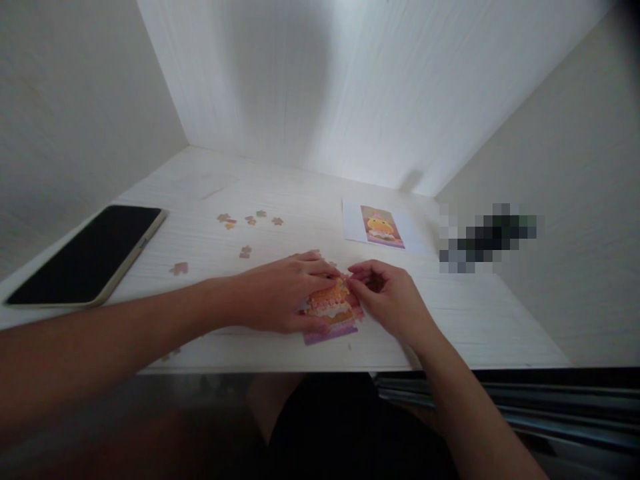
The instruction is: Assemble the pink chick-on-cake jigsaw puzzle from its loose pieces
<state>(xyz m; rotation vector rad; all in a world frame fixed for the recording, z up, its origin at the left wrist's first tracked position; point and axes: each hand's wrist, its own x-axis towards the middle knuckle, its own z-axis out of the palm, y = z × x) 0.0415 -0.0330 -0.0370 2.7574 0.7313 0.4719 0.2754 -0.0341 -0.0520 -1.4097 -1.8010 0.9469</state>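
Fingers pressing unevenly could be buckling the puzzle (pixel 333 308) or popping its joints, a sideways push by either hand being the likeliest cause. It is lying near the front edge of the desk (pixel 460 327), partly under the left hand (pixel 283 293), whose fingers are resting spread across it. At its right side, fingers of the right hand (pixel 395 297) are drawing nearly together; whether they are gripping a piece cannot be told.
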